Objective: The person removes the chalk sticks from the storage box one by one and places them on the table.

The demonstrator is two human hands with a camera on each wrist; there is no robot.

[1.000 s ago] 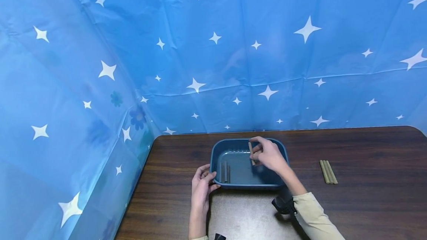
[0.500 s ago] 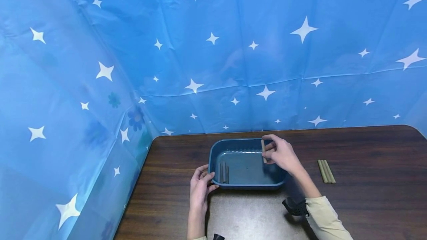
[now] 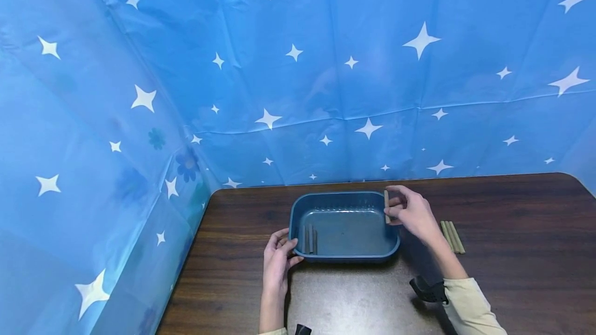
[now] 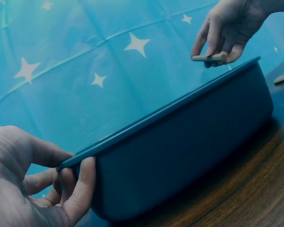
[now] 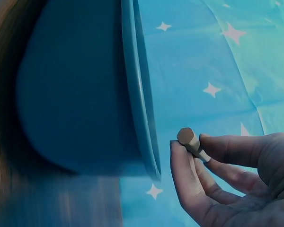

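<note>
My left hand (image 3: pixel 276 262) pinches the left rim of a blue plastic basin (image 3: pixel 344 259); in the left wrist view, thumb and fingers of the left hand (image 4: pixel 28 184) clasp that edge. Above the basin's right rim, my right hand (image 3: pixel 416 216) holds a short wooden stick (image 3: pixel 386 207) between thumb and fingertips. Its end looks six-sided where the stick (image 5: pixel 187 137) shows in the right wrist view, apart from the rim. Several similar sticks (image 3: pixel 310 239) lie side by side inside the basin at its left end.
To the right of the basin, several pale sticks (image 3: pixel 452 237) lie together on the dark wooden table (image 3: pixel 521 252). A blue curtain with white stars (image 3: pixel 316 92) hangs behind and to the left of the table.
My right hand has carried the stick rightward, from over the basin's inside to its right rim. The left hand keeps its grip on the basin.
</note>
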